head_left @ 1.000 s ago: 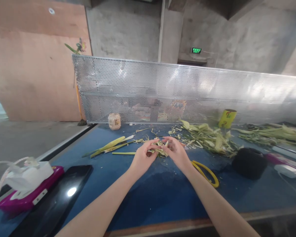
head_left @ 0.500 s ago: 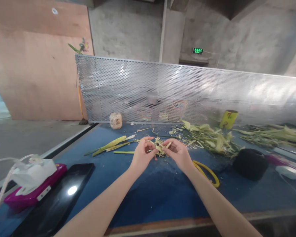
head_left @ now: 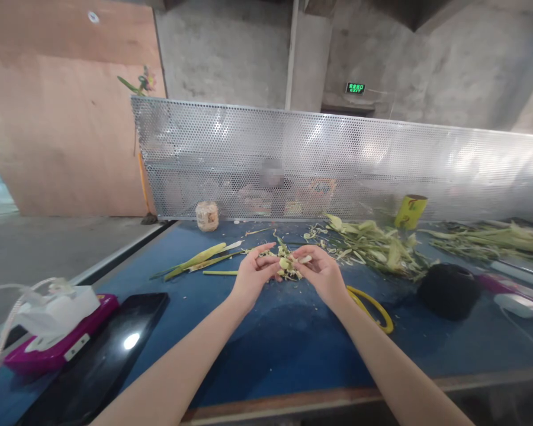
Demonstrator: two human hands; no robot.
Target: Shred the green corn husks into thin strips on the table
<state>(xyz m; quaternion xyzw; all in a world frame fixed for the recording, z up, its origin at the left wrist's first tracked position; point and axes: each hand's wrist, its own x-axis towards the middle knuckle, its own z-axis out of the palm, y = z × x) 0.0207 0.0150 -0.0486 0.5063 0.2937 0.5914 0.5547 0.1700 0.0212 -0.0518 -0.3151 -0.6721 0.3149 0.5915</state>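
Note:
Over the blue tabletop (head_left: 266,343), my left hand (head_left: 252,273) and my right hand (head_left: 323,273) face each other with fingers bent. Between their fingertips is a small pale green plant piece (head_left: 284,262), pinched by thumb and index finger on the left. A whitish bit (head_left: 304,259) shows at my right fingertips, too small to identify. Shredded plant scraps (head_left: 291,274) lie just beneath and behind the fingers. Left of my left hand lie a thin green stalk (head_left: 220,273) and several long yellow-green leaves (head_left: 199,257).
A heap of pale green leaves (head_left: 377,245) spreads at right, near a yellow can (head_left: 411,212). Closer are a yellow ring (head_left: 379,310) and a black cone-shaped spool (head_left: 450,291). A phone (head_left: 111,349) and purple power strip (head_left: 62,349) occupy the left. A perforated metal screen (head_left: 231,160) borders the back.
The pale green piece between my fingertips has turned and now shows a rounder end. Both hands stay in nearly the same place, and the view has shifted slightly.

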